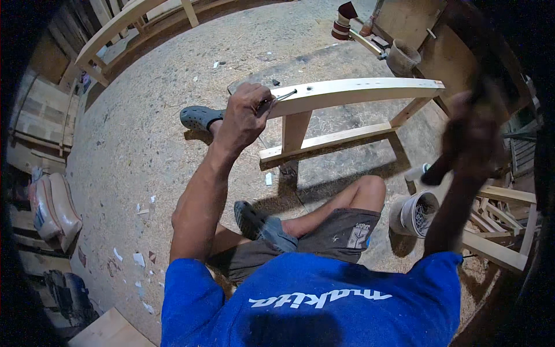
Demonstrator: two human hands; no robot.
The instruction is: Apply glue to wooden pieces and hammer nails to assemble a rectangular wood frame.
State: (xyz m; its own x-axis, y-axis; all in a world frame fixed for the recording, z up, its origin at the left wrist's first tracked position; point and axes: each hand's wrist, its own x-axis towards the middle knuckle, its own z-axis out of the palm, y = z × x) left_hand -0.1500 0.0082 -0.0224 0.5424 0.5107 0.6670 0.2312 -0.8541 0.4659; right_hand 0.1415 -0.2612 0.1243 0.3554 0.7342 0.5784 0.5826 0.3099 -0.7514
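My left hand (247,110) is closed at the left end of a curved, pale wooden rail (358,92). From its fingers a thin metal nail (286,95) slants toward the rail's top face. A small dark spot shows on the wood just beyond its tip. The rail tops a wooden frame with upright legs and a straight lower bar (332,140). Raised at the right, my right hand (477,136) is smeared by motion but wrapped round a dark-handled hammer (439,169). The hammer's upper end is blurred and dark.
Beside my right knee stand white buckets (402,215), one holding what look like nails. More wooden frames (500,248) lie at the right. A grey pot (403,56) stands beyond the rail; filled sacks (56,208) lean at the left. Shavings and scraps litter the floor.
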